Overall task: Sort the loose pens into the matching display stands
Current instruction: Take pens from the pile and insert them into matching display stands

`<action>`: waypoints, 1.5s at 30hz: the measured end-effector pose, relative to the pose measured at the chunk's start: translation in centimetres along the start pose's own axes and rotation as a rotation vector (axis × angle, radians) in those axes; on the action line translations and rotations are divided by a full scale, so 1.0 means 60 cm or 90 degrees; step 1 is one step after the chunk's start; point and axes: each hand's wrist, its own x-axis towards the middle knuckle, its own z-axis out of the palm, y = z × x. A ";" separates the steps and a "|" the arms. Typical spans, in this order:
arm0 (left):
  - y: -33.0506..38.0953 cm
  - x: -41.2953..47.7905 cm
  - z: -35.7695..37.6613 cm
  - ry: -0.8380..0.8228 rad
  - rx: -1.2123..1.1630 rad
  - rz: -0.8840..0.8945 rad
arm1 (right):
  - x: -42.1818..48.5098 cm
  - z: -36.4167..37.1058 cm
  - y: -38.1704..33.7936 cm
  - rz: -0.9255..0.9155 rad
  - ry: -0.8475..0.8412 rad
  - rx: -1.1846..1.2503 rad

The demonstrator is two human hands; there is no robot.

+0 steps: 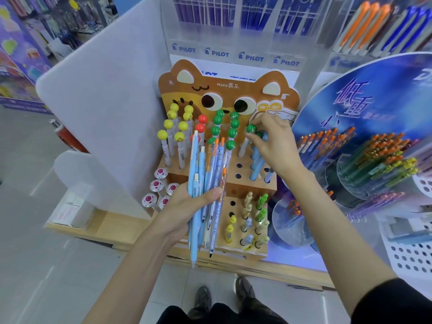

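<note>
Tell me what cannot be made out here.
Head view:
Tops of the standing light-blue pens: hidden by the right hand pinching a green ball-topped pen.
Middle holes of the orange cat-faced wooden stand: covered by the bundle of pale blue pens in the left hand.
Their print: too small.
Round blue display stand: cut off by the right edge.

Head-worn wide view
It looks forward and down from close above the pen stand (187, 92) and floor (28, 265).

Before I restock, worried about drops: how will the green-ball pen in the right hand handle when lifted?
Probably top-heavy: the green-ball pen has a big ball on a thin barrel. The smooth ball may slip in the right hand.
</note>
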 end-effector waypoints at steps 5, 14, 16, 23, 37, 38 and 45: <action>0.002 0.001 0.004 0.008 -0.004 0.001 | 0.005 -0.004 -0.007 -0.037 -0.003 -0.139; 0.006 0.003 0.013 0.008 0.001 0.004 | -0.002 -0.005 0.007 -0.041 0.040 -0.124; 0.007 0.002 0.014 0.007 -0.003 0.006 | 0.008 0.005 0.003 -0.044 0.086 -0.157; 0.009 0.003 0.012 0.005 -0.006 0.002 | 0.017 0.012 -0.011 -0.027 0.162 -0.209; 0.007 0.011 0.016 0.014 0.003 -0.011 | 0.015 -0.010 -0.019 -0.075 0.074 -0.211; 0.007 0.011 0.017 0.016 0.004 -0.012 | 0.013 -0.011 -0.020 -0.061 0.068 -0.201; 0.010 0.012 0.016 0.016 0.006 -0.012 | 0.007 -0.010 -0.026 -0.061 0.069 -0.146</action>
